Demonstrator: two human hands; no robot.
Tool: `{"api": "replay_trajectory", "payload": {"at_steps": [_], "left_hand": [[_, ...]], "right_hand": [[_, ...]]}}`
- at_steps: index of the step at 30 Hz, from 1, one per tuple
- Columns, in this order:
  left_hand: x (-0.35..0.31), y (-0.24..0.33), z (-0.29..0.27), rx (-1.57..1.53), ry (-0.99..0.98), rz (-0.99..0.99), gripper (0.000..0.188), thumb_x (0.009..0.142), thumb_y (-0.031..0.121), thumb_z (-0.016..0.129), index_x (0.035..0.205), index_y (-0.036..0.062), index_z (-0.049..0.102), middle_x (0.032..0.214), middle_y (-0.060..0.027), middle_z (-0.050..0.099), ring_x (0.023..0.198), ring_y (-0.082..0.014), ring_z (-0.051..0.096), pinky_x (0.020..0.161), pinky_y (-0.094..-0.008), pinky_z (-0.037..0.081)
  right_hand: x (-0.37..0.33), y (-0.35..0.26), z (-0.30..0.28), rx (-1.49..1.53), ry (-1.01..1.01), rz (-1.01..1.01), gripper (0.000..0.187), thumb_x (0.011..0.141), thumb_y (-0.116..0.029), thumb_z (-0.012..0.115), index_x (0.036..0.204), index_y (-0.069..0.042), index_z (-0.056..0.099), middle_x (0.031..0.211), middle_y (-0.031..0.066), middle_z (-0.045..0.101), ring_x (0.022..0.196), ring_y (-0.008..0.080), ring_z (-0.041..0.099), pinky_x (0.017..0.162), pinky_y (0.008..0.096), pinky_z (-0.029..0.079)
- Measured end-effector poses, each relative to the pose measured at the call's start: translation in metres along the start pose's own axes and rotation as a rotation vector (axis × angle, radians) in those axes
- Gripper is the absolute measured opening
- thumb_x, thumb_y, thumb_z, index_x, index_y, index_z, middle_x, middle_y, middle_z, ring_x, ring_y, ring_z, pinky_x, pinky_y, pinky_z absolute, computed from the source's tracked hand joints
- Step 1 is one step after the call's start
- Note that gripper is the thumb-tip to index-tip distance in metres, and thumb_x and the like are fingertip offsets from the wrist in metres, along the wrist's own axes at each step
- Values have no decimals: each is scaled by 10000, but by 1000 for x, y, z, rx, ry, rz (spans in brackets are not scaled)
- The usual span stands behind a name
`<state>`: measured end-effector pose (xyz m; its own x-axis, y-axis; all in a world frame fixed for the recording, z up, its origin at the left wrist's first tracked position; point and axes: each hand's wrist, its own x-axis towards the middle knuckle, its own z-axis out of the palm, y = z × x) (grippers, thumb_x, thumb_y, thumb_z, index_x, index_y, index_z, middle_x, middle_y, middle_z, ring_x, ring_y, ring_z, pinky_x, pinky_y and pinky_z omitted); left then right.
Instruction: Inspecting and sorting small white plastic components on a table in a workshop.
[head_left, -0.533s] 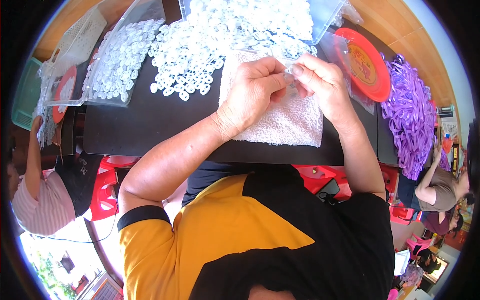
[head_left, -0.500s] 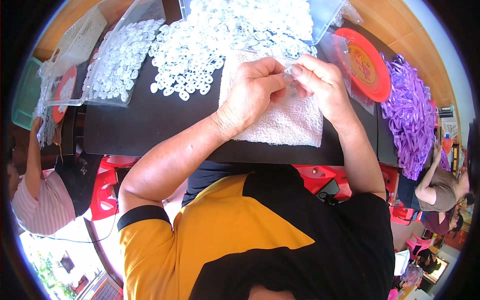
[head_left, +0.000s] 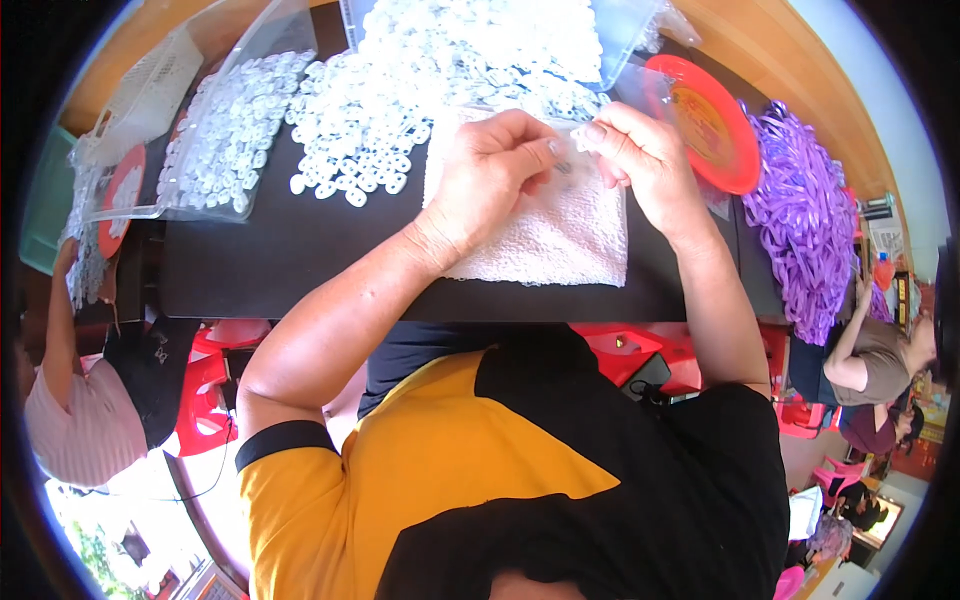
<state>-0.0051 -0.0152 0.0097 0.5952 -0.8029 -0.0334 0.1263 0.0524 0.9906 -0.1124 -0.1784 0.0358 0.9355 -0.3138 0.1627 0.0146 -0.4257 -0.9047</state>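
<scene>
Above a white terry towel [head_left: 560, 250] on the dark table, my two hands are held close together. A small white plastic piece [head_left: 580, 141] is pinched between the thumb and forefinger of my right hand [head_left: 648, 165]. My left hand [head_left: 485, 180] is a short gap away, its fingers curled and thumb against forefinger; whatever it holds, if anything, is too small to make out. Just beyond the towel lies a spread of small white plastic pieces with holes [head_left: 365, 130], which hides part of the table. More of them fill the clear tub [head_left: 600, 50] behind.
At left stands a clear bin [head_left: 250, 205] of white pieces, with a white basket [head_left: 160, 90] behind. A red plate [head_left: 735, 170] and a heap of purple straps [head_left: 805, 230] lie at right. Co-workers sit on both sides; one person's arm [head_left: 62, 320] reaches in at left.
My hands have drawn slightly apart, and the white piece now shows in my right fingers. The whole view has shifted a little, so the table things sit farther left.
</scene>
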Motion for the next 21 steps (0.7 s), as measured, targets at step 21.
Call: {"api": "replay_trajectory", "payload": {"at_steps": [21], "left_hand": [[-3,-1,-2,251,-31,130,145,919,148,606,960,25,672,697,4,583,612,-43,515,544,-191,424]], "right_hand": [[-39,65,-37,-1241,77,-357,120,846,-117,575,777,-36,522,652,132,613,583,317,625,481,446,464]]}}
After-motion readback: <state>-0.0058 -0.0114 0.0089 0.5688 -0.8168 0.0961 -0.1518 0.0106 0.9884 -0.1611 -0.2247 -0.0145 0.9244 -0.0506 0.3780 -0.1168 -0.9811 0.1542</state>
